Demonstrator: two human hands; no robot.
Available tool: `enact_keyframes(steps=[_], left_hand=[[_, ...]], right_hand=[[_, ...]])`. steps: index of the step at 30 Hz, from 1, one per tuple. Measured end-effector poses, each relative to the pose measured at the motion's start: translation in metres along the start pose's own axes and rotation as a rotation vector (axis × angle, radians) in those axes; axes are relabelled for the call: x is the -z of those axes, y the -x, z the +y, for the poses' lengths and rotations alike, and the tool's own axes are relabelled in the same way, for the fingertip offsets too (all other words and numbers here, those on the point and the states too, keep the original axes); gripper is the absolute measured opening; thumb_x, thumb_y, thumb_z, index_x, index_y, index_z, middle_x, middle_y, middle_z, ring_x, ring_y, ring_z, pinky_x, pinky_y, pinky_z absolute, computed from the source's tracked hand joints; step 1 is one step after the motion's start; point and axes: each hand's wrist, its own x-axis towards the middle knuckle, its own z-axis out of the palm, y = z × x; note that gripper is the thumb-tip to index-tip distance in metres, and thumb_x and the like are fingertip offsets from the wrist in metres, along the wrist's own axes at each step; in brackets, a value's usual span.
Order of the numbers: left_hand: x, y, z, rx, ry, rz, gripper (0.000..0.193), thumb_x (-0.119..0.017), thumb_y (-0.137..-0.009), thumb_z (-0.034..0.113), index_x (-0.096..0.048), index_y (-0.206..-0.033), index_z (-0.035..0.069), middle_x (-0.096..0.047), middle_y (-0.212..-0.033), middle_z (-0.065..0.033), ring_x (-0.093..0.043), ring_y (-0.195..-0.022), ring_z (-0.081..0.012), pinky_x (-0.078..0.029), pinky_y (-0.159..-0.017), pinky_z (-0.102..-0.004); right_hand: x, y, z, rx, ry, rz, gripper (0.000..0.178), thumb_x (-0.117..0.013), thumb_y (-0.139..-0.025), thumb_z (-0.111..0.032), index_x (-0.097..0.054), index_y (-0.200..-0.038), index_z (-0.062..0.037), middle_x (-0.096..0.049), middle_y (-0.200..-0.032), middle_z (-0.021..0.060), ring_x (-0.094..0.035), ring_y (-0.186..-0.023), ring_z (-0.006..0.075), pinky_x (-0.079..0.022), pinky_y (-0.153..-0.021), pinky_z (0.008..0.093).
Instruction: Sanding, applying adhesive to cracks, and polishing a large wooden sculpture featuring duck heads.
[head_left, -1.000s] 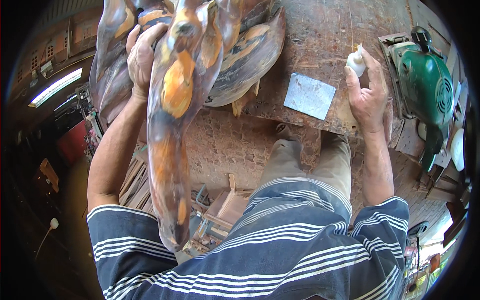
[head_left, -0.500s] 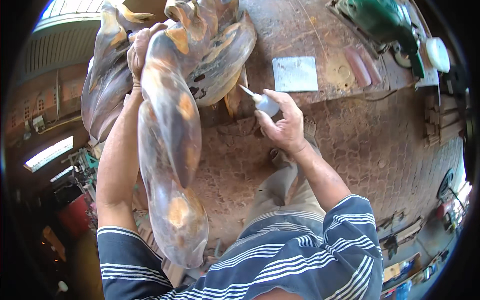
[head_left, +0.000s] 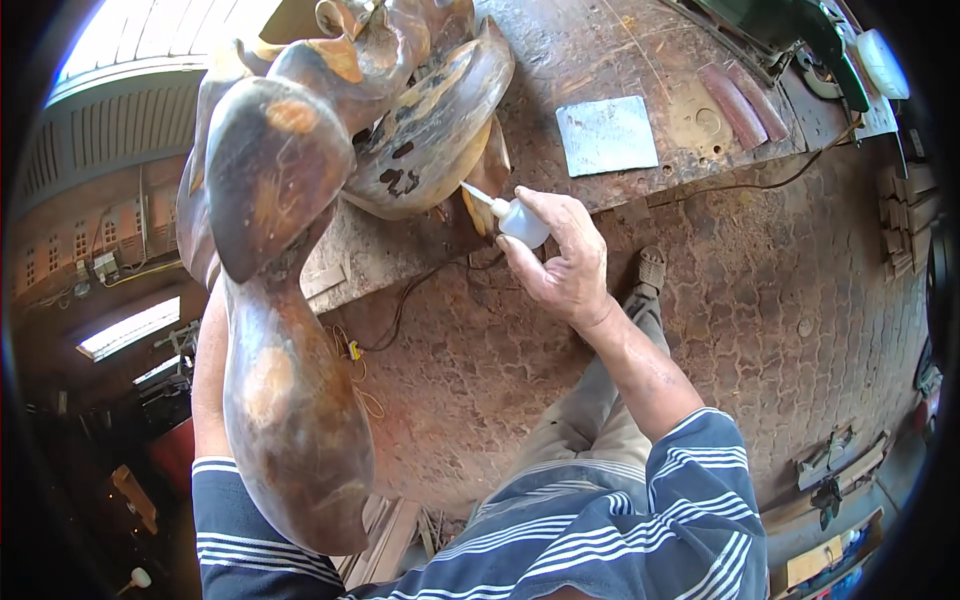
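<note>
A large polished wood carving (head_left: 297, 430), brown and grey with orange patches and curved, leaf-like lobes, leans over the bench's near left edge. One long lobe hangs toward me, in front of my left forearm (head_left: 211, 365). My left hand is hidden behind the carving, so its grip cannot be seen. Between thumb and fingers, my right hand (head_left: 565, 262) holds a small white squeeze bottle (head_left: 524, 226) with a thin pointed nozzle. The nozzle tilts up and left, close to a lower lobe (head_left: 425, 165) that has dark holes in it.
On the wooden workbench (head_left: 545, 60) lie a white sheet (head_left: 607, 136) and two reddish curved strips (head_left: 733, 105). A green machine (head_left: 775, 25) stands at the far right. A cable (head_left: 395, 325) trails over the brick floor (head_left: 730, 290). Boards (head_left: 390, 540) lie at the lower left.
The carving's near lobes have shifted left and turned, covering my left hand, which was gripping it before. My right hand has brought the bottle slightly left and lower.
</note>
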Motion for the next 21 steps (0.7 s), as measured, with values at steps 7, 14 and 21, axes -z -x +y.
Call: enact_keyframes(steps=[7,14,21], left_hand=[[-0.011,0.008,-0.036,0.107,0.189,-0.011,0.045,-0.062,-0.113,0.033,-0.055,-0.149,0.008,-0.066,-0.140,-0.0156,-0.064,-0.127,-0.0274,-0.052,-0.106,-0.0393],[-0.011,0.010,-0.052,0.240,0.403,-0.022,0.048,-0.060,-0.113,0.034,-0.050,-0.153,0.009,-0.059,-0.147,-0.0154,-0.058,-0.134,-0.0285,-0.048,-0.111,-0.0415],[0.006,0.016,-0.069,0.380,0.577,-0.036,0.052,-0.059,-0.114,0.036,-0.045,-0.157,0.010,-0.052,-0.153,-0.0153,-0.052,-0.140,-0.0296,-0.044,-0.116,-0.0436]], right_hand=[[-0.002,-0.012,0.008,0.031,0.033,0.008,0.058,-0.090,-0.082,-0.005,-0.070,-0.136,-0.0022,-0.076,-0.120,0.0182,-0.075,-0.108,0.0337,-0.060,-0.095,0.0423],[-0.019,-0.016,-0.002,-0.026,-0.009,-0.050,0.056,-0.091,-0.083,-0.007,-0.071,-0.135,-0.0025,-0.077,-0.117,0.0186,-0.075,-0.107,0.0345,-0.061,-0.094,0.0430],[-0.023,-0.019,-0.003,0.009,0.024,-0.076,0.055,-0.092,-0.081,-0.012,-0.072,-0.132,-0.0021,-0.077,-0.115,0.0175,-0.075,-0.104,0.0348,-0.061,-0.092,0.0437]])
